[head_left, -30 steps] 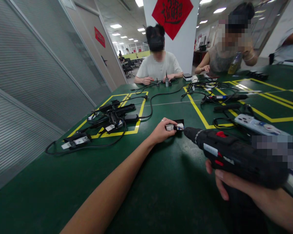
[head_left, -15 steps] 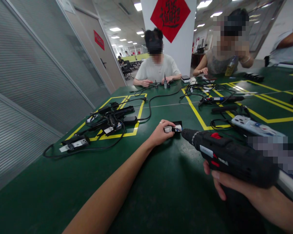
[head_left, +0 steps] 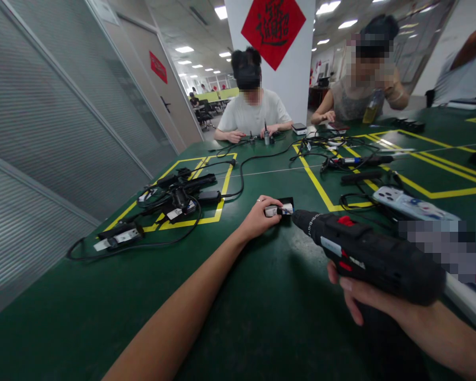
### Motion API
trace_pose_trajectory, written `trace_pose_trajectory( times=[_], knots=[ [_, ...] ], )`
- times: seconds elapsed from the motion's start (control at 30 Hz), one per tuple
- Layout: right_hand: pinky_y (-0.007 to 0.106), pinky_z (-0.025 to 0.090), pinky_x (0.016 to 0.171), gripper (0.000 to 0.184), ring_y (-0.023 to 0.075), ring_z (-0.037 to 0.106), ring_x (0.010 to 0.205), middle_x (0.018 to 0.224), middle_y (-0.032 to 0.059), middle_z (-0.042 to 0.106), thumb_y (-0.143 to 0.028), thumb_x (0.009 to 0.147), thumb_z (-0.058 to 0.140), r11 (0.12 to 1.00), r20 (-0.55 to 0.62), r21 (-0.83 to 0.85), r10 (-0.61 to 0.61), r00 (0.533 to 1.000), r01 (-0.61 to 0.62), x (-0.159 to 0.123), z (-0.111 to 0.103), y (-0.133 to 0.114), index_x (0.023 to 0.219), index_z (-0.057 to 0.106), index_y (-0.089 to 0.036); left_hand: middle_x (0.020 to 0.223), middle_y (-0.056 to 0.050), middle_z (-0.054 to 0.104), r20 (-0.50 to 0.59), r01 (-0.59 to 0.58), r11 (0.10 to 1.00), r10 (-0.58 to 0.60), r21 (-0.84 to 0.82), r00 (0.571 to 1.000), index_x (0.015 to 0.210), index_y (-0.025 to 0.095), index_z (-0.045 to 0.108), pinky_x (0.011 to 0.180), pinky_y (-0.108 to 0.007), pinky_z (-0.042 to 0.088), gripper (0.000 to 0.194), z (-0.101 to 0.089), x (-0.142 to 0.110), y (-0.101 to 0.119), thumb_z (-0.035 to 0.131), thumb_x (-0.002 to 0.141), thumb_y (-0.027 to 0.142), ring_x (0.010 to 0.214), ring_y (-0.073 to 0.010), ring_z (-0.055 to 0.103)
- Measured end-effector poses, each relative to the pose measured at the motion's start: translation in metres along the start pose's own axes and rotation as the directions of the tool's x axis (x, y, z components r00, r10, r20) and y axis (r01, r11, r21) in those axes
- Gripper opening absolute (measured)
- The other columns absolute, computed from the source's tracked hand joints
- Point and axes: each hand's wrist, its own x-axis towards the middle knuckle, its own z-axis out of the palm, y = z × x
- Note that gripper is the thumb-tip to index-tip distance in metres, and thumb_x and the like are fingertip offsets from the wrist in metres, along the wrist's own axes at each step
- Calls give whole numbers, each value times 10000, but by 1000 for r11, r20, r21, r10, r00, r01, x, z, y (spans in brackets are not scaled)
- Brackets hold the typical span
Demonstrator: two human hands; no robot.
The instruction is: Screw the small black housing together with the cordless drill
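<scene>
My right hand point(head_left: 365, 296) grips a black cordless drill point(head_left: 365, 254) with red switches, its chuck pointing left. My left hand point(head_left: 263, 216) is closed around a small black-and-white block-like part point(head_left: 286, 207) on the green table. The chuck's tip is right beside the part's near right end; whether they touch, or whether a bit is fitted, I cannot tell. The fingers of the left hand hide some of the part.
Black devices and cables point(head_left: 180, 198) lie inside yellow tape at the left. A pale blue patterned phone-like object point(head_left: 414, 205) lies right of the drill. More cables point(head_left: 341, 140) are farther back. Two people sit across the green table point(head_left: 257, 317).
The whole view has shifted slightly. Both hands keep their holds, and the drill stays against or close to the part, with no clear movement between them.
</scene>
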Motion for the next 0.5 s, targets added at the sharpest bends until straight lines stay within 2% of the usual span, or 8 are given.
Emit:
trace_pose_trajectory(
  times=[0.13, 0.27, 0.37, 0.5],
  knots=[
    [291, 503, 624, 214, 145, 613, 557, 639, -53, 648, -478, 808, 571, 999, 13, 16, 38, 999, -39, -2, -2, 8, 912, 614, -297, 1034, -49, 524, 1, 9, 1000, -9, 4, 1000, 1011, 187, 623, 965, -337, 403, 308, 0, 0, 2, 616, 705, 159, 1008, -168, 512],
    [291, 496, 575, 196, 141, 607, 492, 591, -58, 637, -469, 798, 584, 1000, 12, 18, 0, 1000, 0, 3, -1, 9, 870, 613, -289, 1032, -48, 528, 1, 9, 1000, -9, 4, 1000, 1011, 185, 621, 954, -329, 409, 306, -1, -1, 4, 608, 706, 161, 1003, -168, 512],
    [307, 487, 531, 251, 129, 581, 433, 702, -38, 677, -496, 740, 629, 998, -12, 49, 31, 999, -31, 4, 1, 2, 838, 597, -267, 1038, -47, 528, 0, 3, 1000, -3, 0, 1000, 1018, 182, 617, 949, -320, 411, 311, -1, -1, 5, 601, 708, 165, 997, -163, 513],
    [362, 463, 699, 266, 177, 607, 592, 590, -46, 632, -524, 819, 523, 997, 23, -32, 73, 997, -72, 0, -1, -1, 865, 584, -269, 1048, -48, 524, 7, 21, 1000, -21, -13, 1000, 1019, 180, 617, 952, -322, 415, 313, -2, -1, 6, 609, 706, 179, 996, -165, 515]
  ],
)
